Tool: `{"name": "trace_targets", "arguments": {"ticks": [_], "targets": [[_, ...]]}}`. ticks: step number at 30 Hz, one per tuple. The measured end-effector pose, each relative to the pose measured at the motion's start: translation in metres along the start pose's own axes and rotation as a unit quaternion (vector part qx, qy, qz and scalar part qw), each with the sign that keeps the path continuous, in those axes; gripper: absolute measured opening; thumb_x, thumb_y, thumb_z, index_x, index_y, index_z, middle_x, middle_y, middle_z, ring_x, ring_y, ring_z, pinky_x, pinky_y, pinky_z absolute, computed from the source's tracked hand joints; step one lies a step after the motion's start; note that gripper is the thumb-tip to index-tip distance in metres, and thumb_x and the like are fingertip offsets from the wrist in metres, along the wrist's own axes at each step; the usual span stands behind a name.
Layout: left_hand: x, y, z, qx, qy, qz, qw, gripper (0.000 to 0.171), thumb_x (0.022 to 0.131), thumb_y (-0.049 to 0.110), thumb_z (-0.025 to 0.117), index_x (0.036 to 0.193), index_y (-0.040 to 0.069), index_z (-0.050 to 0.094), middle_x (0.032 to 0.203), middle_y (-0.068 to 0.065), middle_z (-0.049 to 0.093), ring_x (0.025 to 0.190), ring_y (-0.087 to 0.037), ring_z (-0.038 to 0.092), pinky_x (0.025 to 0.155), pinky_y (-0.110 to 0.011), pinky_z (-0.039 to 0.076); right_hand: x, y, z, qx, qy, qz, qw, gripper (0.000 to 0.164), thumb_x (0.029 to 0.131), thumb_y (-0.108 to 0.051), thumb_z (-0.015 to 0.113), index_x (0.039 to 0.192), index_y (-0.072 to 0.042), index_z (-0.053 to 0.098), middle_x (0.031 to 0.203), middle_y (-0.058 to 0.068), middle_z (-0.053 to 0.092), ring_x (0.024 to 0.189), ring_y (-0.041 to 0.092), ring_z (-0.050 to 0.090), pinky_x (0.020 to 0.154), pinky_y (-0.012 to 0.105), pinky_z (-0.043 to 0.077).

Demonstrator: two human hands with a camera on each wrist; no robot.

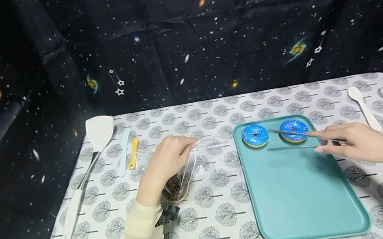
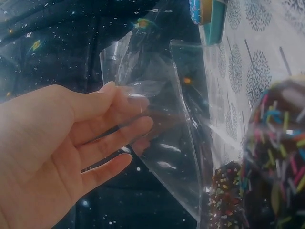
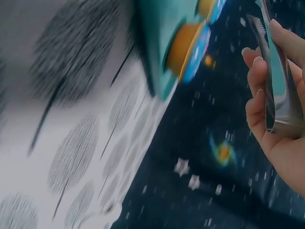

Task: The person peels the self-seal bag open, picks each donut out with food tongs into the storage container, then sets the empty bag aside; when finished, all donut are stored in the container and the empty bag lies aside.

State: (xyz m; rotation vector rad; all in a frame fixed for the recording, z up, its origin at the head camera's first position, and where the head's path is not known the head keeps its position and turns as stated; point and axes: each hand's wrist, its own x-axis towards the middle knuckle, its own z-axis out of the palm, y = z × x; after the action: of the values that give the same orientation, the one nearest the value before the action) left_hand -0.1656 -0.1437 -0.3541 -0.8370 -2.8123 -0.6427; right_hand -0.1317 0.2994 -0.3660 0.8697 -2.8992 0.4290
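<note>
Two blue doughnuts (image 1: 256, 140) sit on the teal tray (image 1: 306, 202); above it, the right hand (image 1: 358, 142) grips tongs (image 3: 286, 109), tips pointing left — toward the clear bag (image 2: 164, 155) the left hand (image 1: 170, 156) pinches; a chocolate doughnut (image 1: 174, 190) lies inside, nearer that left hand.

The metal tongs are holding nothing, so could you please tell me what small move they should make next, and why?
The right hand should probably ease the tongs toward the clear bag: the tongs are open and empty, the left hand pinches the bag's edge, and chocolate doughnuts show through it.
</note>
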Motion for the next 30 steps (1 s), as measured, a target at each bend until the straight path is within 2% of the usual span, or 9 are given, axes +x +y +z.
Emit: {"name": "trace_targets", "arguments": {"ticks": [4,6,9,13,16,18,23,28,30], "targets": [[0.0,0.0,-0.001,-0.002,-0.003,0.0,1.0,0.022,0.095,0.02,0.056,0.109,0.011,0.07,0.104,-0.004,0.07,0.072,-0.012,0.06,0.081,-0.032,0.055,0.025,-0.015,0.011,0.01,-0.005,-0.057,0.998,0.042,0.087,-0.031,0.066,0.127,-0.022,0.059,0.102,-0.007,0.069,0.077,0.003,0.063,0.069,0.03,0.056],[0.0,0.0,-0.002,-0.003,-0.004,-0.002,1.0,0.022,0.095,0.02,0.056,0.11,0.011,0.07,0.105,-0.004,0.07,0.074,-0.012,0.061,0.083,-0.032,0.054,0.038,-0.023,0.016,0.012,-0.01,-0.079,0.997,0.04,0.088,-0.031,0.065,0.127,-0.023,0.06,0.104,-0.004,0.07,0.08,0.007,0.066,0.07,0.031,0.056],[-0.001,-0.001,-0.002,-0.006,-0.003,-0.002,1.0,0.022,0.095,0.021,0.056,0.11,0.012,0.07,0.105,-0.004,0.07,0.078,-0.012,0.063,0.085,-0.032,0.054,0.055,-0.033,0.024,0.004,-0.012,-0.11,0.994,0.038,0.089,-0.032,0.063,0.126,-0.024,0.06,0.093,-0.008,0.069,0.07,0.004,0.06,0.064,0.027,0.054],[0.0,-0.001,-0.002,-0.007,-0.003,0.0,1.0,0.022,0.095,0.021,0.056,0.11,0.012,0.07,0.104,-0.004,0.07,0.071,-0.01,0.059,0.081,-0.03,0.054,0.074,-0.043,0.036,-0.013,0.0,-0.155,0.988,0.038,0.089,-0.031,0.064,0.125,-0.019,0.061,0.089,-0.01,0.068,0.066,0.001,0.056,0.061,0.026,0.052],[0.0,-0.001,-0.002,-0.007,-0.004,0.0,1.0,0.022,0.094,0.021,0.057,0.111,0.014,0.07,0.105,-0.003,0.07,0.068,-0.01,0.056,0.078,-0.029,0.054,0.085,-0.051,0.043,-0.025,0.016,-0.188,0.982,0.039,0.086,-0.029,0.067,0.123,-0.016,0.063,0.098,-0.004,0.071,0.072,0.007,0.064,0.066,0.03,0.055],[0.0,-0.001,-0.003,-0.008,-0.005,0.002,1.0,0.021,0.094,0.021,0.057,0.11,0.015,0.07,0.106,-0.003,0.07,0.074,-0.01,0.061,0.082,-0.03,0.054,0.092,-0.058,0.046,-0.035,0.02,-0.201,0.979,0.039,0.084,-0.028,0.069,0.121,-0.016,0.064,0.097,-0.002,0.071,0.071,0.009,0.065,0.064,0.03,0.056],[0.0,0.0,-0.003,-0.017,-0.011,0.007,0.9998,0.022,0.094,0.021,0.057,0.11,0.013,0.07,0.107,-0.003,0.07,0.092,-0.017,0.067,0.09,-0.034,0.052,0.107,-0.079,0.057,-0.055,0.006,-0.209,0.976,0.039,0.085,-0.032,0.068,0.12,-0.015,0.065,0.096,0.004,0.07,0.072,0.016,0.065,0.064,0.032,0.056],[0.001,0.002,-0.001,-0.018,-0.011,0.009,0.9997,0.021,0.093,0.019,0.058,0.109,0.012,0.07,0.107,-0.004,0.07,0.099,-0.019,0.066,0.093,-0.033,0.051,0.128,-0.102,0.074,-0.068,-0.012,-0.192,0.979,0.039,0.09,-0.034,0.061,0.122,-0.012,0.063,0.08,-0.002,0.062,0.058,0.009,0.051,0.055,0.026,0.05],[0.001,0.003,0.0,-0.016,-0.008,0.01,0.9998,0.02,0.093,0.019,0.059,0.108,0.012,0.07,0.106,-0.004,0.07,0.096,-0.019,0.067,0.091,-0.033,0.052,0.135,-0.111,0.078,-0.071,-0.012,-0.176,0.982,0.041,0.091,-0.035,0.06,0.123,-0.011,0.062,0.079,-0.004,0.06,0.056,0.006,0.047,0.053,0.025,0.048]]}}
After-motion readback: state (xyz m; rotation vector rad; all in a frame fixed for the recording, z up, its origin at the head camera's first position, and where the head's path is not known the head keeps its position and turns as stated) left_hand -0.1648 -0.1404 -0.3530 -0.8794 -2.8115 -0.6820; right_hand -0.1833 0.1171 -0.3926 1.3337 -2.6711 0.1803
